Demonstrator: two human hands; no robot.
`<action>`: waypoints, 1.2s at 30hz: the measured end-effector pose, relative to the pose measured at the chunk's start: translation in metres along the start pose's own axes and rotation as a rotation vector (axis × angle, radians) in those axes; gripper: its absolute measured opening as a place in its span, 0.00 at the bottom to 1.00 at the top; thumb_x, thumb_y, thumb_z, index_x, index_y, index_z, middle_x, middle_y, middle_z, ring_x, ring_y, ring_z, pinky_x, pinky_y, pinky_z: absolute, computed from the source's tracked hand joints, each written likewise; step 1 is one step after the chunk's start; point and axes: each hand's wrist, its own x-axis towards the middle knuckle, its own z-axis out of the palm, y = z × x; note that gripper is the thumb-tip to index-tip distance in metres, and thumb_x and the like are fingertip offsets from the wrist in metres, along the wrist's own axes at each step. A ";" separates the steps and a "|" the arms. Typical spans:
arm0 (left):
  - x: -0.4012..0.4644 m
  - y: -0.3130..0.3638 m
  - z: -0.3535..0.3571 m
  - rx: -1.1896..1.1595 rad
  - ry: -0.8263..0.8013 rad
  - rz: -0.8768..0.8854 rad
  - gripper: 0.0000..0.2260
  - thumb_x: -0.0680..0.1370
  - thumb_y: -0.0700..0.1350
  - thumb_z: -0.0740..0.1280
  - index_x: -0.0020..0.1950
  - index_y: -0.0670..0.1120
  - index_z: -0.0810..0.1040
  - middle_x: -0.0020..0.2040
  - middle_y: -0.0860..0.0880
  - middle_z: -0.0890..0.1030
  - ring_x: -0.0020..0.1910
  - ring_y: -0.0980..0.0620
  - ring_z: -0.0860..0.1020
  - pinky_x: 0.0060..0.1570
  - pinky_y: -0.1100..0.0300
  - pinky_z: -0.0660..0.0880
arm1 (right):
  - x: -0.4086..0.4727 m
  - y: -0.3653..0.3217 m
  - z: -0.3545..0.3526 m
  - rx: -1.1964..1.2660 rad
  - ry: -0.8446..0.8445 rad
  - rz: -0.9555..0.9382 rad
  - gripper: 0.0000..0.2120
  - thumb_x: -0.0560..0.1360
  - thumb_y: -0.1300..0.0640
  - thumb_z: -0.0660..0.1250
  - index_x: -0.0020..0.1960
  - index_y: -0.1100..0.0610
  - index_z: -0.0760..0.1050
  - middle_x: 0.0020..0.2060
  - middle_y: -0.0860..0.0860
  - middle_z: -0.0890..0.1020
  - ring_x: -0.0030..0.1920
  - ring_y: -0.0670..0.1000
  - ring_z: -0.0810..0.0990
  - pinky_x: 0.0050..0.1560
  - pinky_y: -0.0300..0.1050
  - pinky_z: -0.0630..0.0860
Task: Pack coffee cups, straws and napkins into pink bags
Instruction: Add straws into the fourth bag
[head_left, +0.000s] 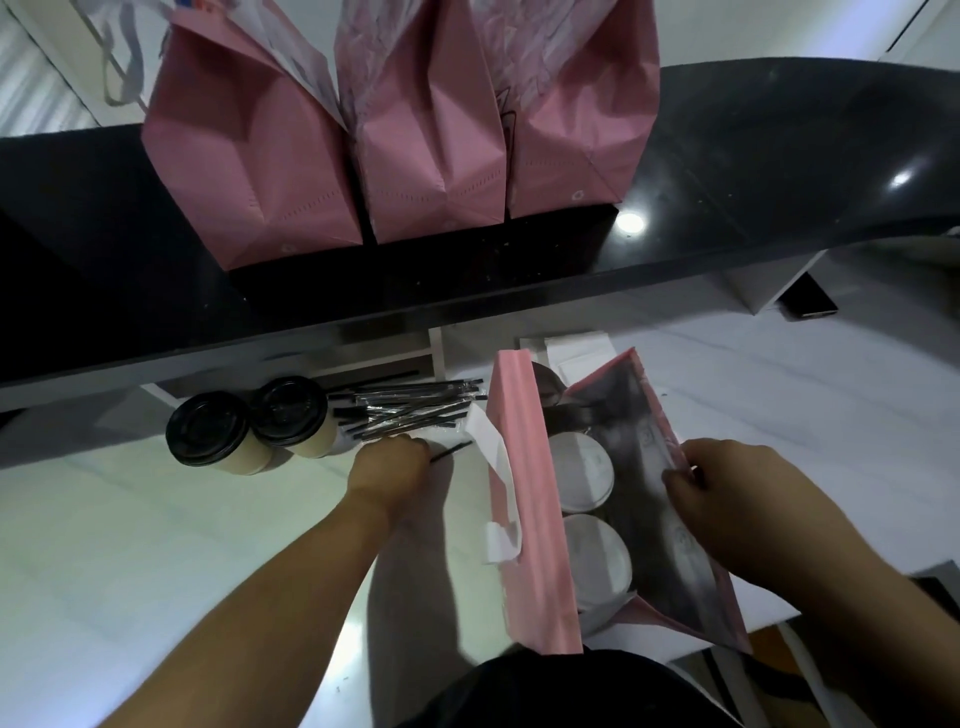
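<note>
An open pink bag (524, 499) stands on the white counter in front of me, with two white-lidded cups (582, 475) inside it. My right hand (727, 499) pinches the bag's right rim and holds it open. My left hand (387, 465) reaches to the near edge of a pile of black wrapped straws (410, 408), and its fingers curl round a straw whose black tip sticks out to the right. Two coffee cups with black lids (208, 428) stand left of the straws. Napkins (576, 353) lie behind the bag.
Three more pink bags (260, 171) stand in a row on the raised black counter shelf (779, 171) at the back. The white counter (156, 519) stretches to the left. A dark phone-like object (808, 304) lies at the far right under the shelf.
</note>
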 end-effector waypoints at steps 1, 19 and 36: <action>-0.001 -0.001 0.003 -0.026 -0.006 -0.015 0.18 0.79 0.42 0.61 0.63 0.60 0.78 0.54 0.50 0.83 0.53 0.44 0.83 0.43 0.55 0.74 | -0.001 0.000 0.001 -0.009 0.004 -0.005 0.16 0.83 0.51 0.59 0.36 0.47 0.69 0.31 0.46 0.78 0.32 0.43 0.77 0.29 0.36 0.64; -0.138 0.038 -0.170 -1.166 0.370 -0.289 0.07 0.71 0.36 0.74 0.41 0.48 0.83 0.36 0.45 0.85 0.36 0.48 0.85 0.46 0.49 0.84 | 0.006 0.021 0.001 0.076 -0.022 -0.178 0.17 0.80 0.42 0.58 0.50 0.51 0.80 0.39 0.46 0.85 0.38 0.47 0.83 0.44 0.51 0.84; -0.102 0.179 -0.205 -0.560 -0.167 -0.097 0.12 0.76 0.48 0.70 0.56 0.43 0.84 0.47 0.45 0.86 0.46 0.45 0.86 0.43 0.52 0.82 | 0.006 0.038 -0.004 0.168 0.010 -0.248 0.14 0.81 0.45 0.56 0.51 0.51 0.76 0.36 0.48 0.83 0.37 0.52 0.82 0.41 0.54 0.82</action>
